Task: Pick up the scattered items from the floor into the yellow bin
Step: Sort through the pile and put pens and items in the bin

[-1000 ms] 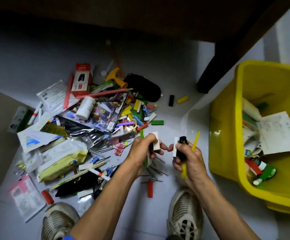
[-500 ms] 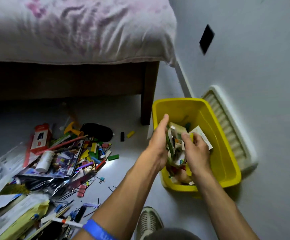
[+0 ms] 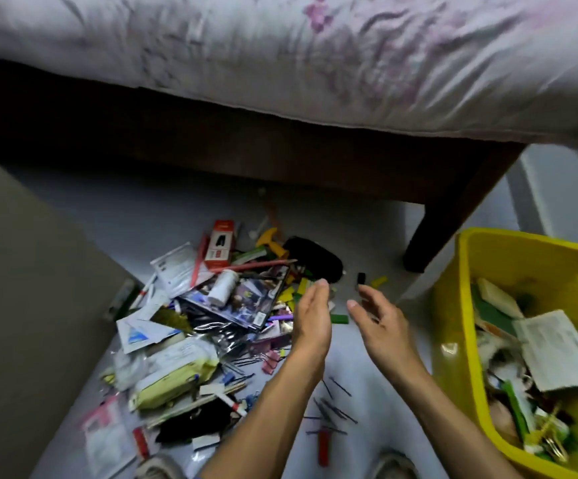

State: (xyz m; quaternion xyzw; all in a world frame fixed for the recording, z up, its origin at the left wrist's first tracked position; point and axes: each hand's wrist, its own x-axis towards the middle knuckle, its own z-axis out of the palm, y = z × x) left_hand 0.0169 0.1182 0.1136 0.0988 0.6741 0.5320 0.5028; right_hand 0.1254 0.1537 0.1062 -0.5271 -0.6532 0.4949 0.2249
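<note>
– Hands?
– My left hand [image 3: 310, 319] and right hand [image 3: 381, 323]: both empty, fingers straight, above the floor pile [image 3: 218, 316].
– Bin?
– Yellow bin [image 3: 467, 271] at my right, part-filled.

empty hands [image 3: 346, 316] above floor clutter [image 3: 218, 316]
</note>
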